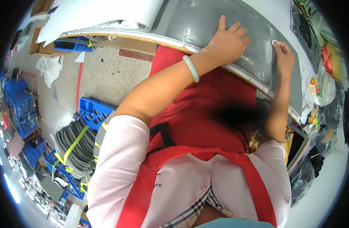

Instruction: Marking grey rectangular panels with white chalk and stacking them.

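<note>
A dark grey sheet [193,24] lies on the worktable, with pale marks and short lines on its surface. My left hand [229,41] rests on it with fingers spread, holding nothing. A pale bangle [191,68] circles my left wrist. Farther right, my right hand [285,59] is closed in a pinch over the sheet's right part. Between its thumb and fingertips shows the edge of a small white piece [274,43], perhaps chalk. Its full shape is hidden by the fingers.
A large white roll [106,17] lies on the table's left part. The table edge [159,39] runs in front of my red apron [208,102]. Bundled grey pieces [77,144] and blue crates [96,112] stand at the left. Plastic bags [328,91] crowd the right.
</note>
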`<state>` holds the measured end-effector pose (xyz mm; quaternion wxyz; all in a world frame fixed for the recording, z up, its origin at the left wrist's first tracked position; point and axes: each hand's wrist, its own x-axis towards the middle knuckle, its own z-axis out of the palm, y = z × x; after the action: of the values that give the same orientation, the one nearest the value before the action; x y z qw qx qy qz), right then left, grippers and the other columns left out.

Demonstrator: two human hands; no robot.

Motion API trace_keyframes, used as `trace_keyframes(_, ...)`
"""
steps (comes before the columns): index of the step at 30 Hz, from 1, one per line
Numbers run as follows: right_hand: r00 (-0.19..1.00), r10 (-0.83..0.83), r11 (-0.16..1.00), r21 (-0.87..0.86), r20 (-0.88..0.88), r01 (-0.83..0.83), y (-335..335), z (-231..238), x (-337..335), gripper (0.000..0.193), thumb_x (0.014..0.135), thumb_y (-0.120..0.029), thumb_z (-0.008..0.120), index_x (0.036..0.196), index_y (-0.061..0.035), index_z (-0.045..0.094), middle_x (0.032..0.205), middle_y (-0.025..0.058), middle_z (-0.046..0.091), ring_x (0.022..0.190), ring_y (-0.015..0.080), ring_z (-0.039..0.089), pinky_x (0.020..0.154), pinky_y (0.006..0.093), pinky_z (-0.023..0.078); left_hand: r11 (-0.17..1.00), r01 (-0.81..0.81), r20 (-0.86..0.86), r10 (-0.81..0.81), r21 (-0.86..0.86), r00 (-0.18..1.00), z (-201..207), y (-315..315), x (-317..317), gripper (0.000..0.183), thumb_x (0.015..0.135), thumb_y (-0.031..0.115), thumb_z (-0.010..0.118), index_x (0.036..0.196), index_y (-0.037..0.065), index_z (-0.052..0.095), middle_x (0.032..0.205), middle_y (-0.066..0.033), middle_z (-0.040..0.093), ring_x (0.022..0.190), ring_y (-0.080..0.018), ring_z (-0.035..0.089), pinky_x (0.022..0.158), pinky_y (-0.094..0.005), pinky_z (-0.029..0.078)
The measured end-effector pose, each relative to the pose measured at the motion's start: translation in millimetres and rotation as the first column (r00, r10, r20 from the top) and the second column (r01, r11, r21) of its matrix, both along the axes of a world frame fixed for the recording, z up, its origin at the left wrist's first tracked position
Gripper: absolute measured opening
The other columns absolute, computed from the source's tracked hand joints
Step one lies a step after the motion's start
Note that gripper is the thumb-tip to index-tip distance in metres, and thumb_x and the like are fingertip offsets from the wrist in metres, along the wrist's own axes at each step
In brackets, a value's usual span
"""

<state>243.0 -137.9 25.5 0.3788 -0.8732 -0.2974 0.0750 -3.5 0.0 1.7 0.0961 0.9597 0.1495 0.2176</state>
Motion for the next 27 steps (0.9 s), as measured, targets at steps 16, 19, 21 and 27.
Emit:
trace_keyframes(16, 0.914, 0.371, 0.828, 0.505, -0.167, -0.244, -49, 67, -20, 0.014, 0.096, -0.014, 0.068, 0.108, -0.0066, 0.068, 0.104, -0.0005, 0.067, 0.098, 0.0093, 0.059, 0.091, 0.0257, 0.045, 0.784, 0.568, 0.276, -0.504, -0.251, 0.818, 27, -82, -62, 0.027, 0.086, 0.011, 0.065, 0.112, 0.008, 0.069, 0.109, -0.0079, 0.068, 0.101, -0.0272, 0.065, 0.089, -0.0402, 0.053)
trace_keyframes(19, 0.934, 0.341, 0.786, 0.576, -0.103, -0.224, -43, 78, -18, 0.013, 0.097, -0.014, 0.068, 0.107, -0.0062, 0.068, 0.104, 0.0011, 0.068, 0.094, 0.0106, 0.063, 0.087, 0.027, 0.05, 0.932, 0.349, 0.245, -0.318, -0.096, 0.916, 8, -66, -59, 0.017, 0.086, 0.017, 0.064, 0.101, 0.011, 0.07, 0.102, -0.0122, 0.068, 0.097, -0.0309, 0.066, 0.078, -0.043, 0.055)
trace_keyframes(21, 0.929, 0.338, 0.79, 0.582, -0.149, -0.194, -39, 66, 6, 0.013, 0.098, -0.015, 0.067, 0.107, -0.0062, 0.067, 0.105, 0.0018, 0.069, 0.093, 0.0114, 0.065, 0.087, 0.0276, 0.052, 0.984, 0.115, 0.045, -0.11, -0.135, 0.993, 19, -45, -63, 0.018, 0.086, 0.023, 0.067, 0.097, 0.01, 0.073, 0.092, -0.0134, 0.071, 0.083, -0.0336, 0.07, 0.077, -0.0449, 0.056)
trace_keyframes(27, 0.701, 0.464, 0.669, 0.733, -0.542, 0.123, -39, 17, 5, 0.026, 0.099, -0.029, 0.067, 0.116, -0.0094, 0.06, 0.111, 0.0077, 0.07, 0.097, 0.0189, 0.07, 0.082, 0.0358, 0.062, 0.934, 0.172, -0.051, -0.198, -0.314, 0.979, 41, 17, -69, 0.031, 0.084, 0.019, 0.077, 0.11, 0.003, 0.073, 0.102, -0.0184, 0.071, 0.095, -0.0376, 0.067, 0.083, -0.0412, 0.054)
